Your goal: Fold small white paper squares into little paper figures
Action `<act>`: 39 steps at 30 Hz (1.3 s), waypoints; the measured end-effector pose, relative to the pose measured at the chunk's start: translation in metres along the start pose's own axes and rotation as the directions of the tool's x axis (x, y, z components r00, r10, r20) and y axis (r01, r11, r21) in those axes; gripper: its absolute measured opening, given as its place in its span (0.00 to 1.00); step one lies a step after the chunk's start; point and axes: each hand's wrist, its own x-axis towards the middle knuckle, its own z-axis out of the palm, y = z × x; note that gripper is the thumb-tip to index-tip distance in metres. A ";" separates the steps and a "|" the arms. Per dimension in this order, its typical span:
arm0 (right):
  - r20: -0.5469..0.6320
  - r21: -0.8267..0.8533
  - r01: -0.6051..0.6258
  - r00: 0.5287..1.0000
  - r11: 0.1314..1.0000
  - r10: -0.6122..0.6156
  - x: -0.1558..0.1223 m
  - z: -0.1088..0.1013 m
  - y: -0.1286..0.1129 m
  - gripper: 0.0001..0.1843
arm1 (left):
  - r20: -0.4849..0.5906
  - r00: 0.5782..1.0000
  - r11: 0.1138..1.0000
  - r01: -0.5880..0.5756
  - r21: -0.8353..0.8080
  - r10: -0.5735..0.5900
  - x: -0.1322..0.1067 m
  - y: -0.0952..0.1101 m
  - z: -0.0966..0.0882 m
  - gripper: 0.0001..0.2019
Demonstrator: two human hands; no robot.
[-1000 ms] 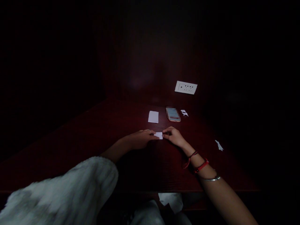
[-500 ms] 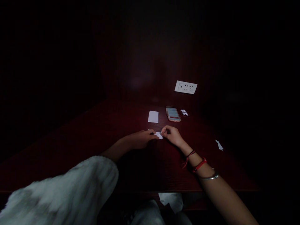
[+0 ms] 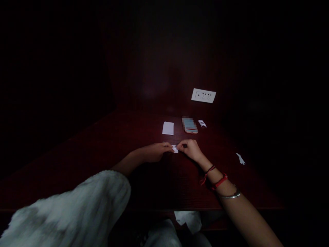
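A small piece of folded white paper (image 3: 175, 149) lies on the dark red table (image 3: 102, 151) between my hands. My left hand (image 3: 158, 151) comes in from the left, its thumb and fingers closed on the paper's left part. From the right, my right hand (image 3: 189, 149) pinches at the paper's right edge with thumb and forefinger. The fingers cover much of the paper, so its folds are hard to make out. Just beyond my hands lies a flat white sheet of paper (image 3: 168, 128).
A phone (image 3: 190, 125), its screen blurred out, lies beyond my right hand. Beside it is a folded white paper piece (image 3: 202, 123); another paper piece (image 3: 240, 158) lies far right. A white socket panel (image 3: 203, 95) is on the back wall. The table's front edge (image 3: 154, 210) runs below my arms.
My left thumb and fingers have shifted slightly right over the small paper. My right hand has dropped a little, nearer the table. The other things have stayed where they were.
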 end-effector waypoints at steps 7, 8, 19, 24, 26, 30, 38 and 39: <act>0.076 -0.035 0.154 0.986 0.987 -0.151 -0.003 -0.005 -0.001 0.07 | 0.010 1.000 1.000 0.027 0.003 -0.027 0.000 0.003 -0.002 0.25; 0.079 -0.044 0.168 0.983 0.985 -0.164 -0.003 -0.005 -0.002 0.07 | 0.009 0.999 0.999 0.041 0.006 -0.041 0.000 0.003 -0.002 0.24; 0.137 -0.074 0.222 0.968 0.972 -0.211 -0.001 -0.004 -0.001 0.08 | 0.023 0.995 0.983 0.092 0.159 -0.097 0.001 0.001 0.004 0.24; 0.182 -0.074 0.213 0.964 0.974 -0.196 -0.003 -0.008 -0.006 0.09 | 0.028 0.991 0.970 0.125 0.207 -0.134 0.003 0.004 0.005 0.23; 0.187 -0.069 0.203 0.964 0.977 -0.187 -0.003 -0.010 -0.008 0.10 | 0.032 0.989 0.970 0.133 0.205 -0.142 0.003 0.004 0.005 0.22; 0.147 -0.110 0.169 0.977 0.979 -0.152 -0.005 -0.010 -0.007 0.12 | 0.037 0.989 0.974 0.135 0.181 -0.144 0.004 0.003 0.006 0.22; 0.268 -0.368 0.164 0.961 0.915 -0.064 -0.006 -0.012 -0.019 0.14 | 0.030 0.992 0.983 0.113 0.147 -0.119 0.004 0.004 0.005 0.22; 0.272 -0.405 0.157 0.961 0.901 -0.046 -0.006 -0.012 -0.022 0.14 | 0.028 0.992 0.983 0.114 0.146 -0.119 0.004 0.004 0.005 0.22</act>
